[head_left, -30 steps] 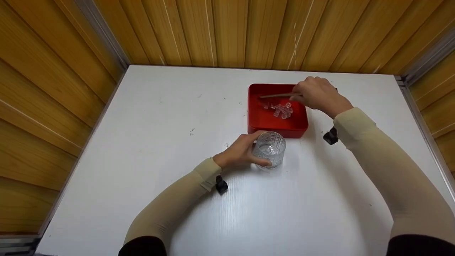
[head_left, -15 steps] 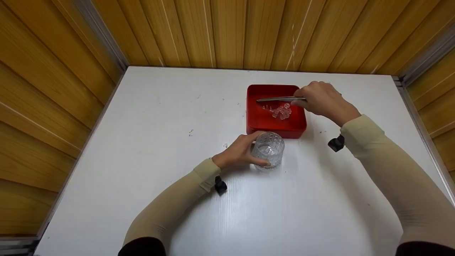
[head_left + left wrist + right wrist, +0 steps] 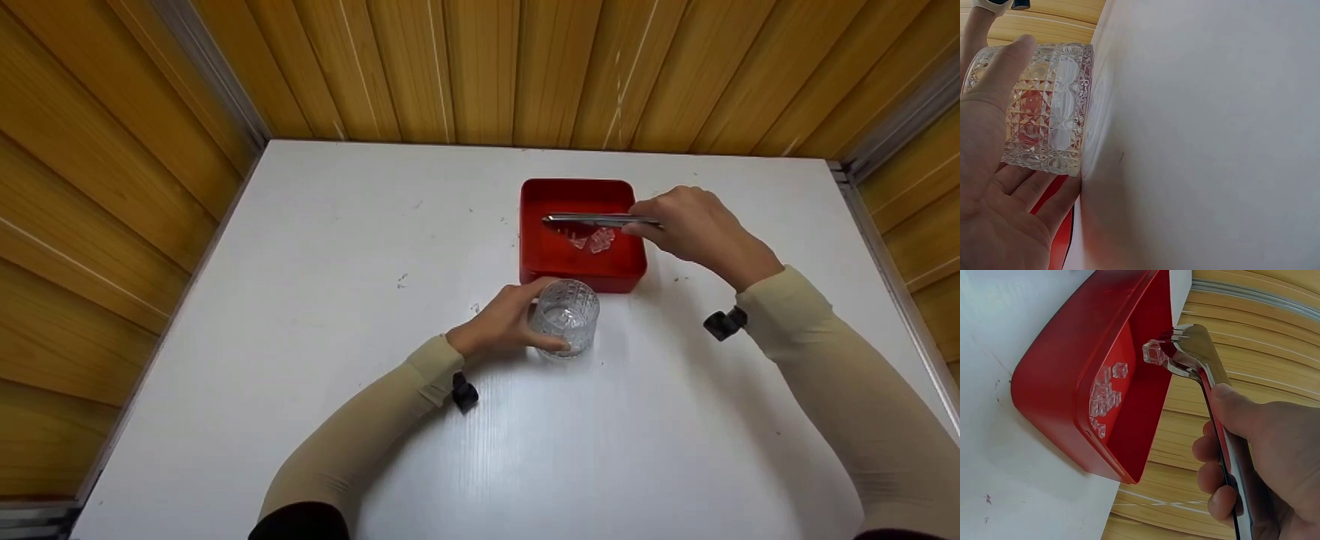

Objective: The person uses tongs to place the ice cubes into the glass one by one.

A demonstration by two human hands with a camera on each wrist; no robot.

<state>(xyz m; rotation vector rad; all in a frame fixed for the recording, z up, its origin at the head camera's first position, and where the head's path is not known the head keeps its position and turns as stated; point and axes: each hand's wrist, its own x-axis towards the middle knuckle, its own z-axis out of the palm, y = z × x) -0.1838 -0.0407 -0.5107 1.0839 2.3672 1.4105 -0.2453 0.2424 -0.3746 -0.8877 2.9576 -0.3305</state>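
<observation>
A clear cut-glass tumbler (image 3: 568, 319) stands on the white table, in front of a red square tray (image 3: 585, 281). My left hand (image 3: 514, 322) holds it from the left, thumb on the near side and fingers round the far side. Over the tray, my right hand (image 3: 697, 229) grips metal tongs (image 3: 596, 220). The right wrist view shows their forked tips pinching one clear ice cube (image 3: 1153, 352), raised above the tray floor. Several more clear cubes (image 3: 1105, 399) lie in a loose heap inside the tray, partly hidden by the tongs in the head view.
The white table (image 3: 337, 247) ends at a wood-panelled wall (image 3: 480, 75) behind, with similar panels at both sides. The tray's rim (image 3: 1109, 337) stands well above the cubes. Small dark marks spot the tabletop.
My right hand and the tongs have moved to the right and nearer to me, still over the tray. The left hand and the tumbler have stayed in place.
</observation>
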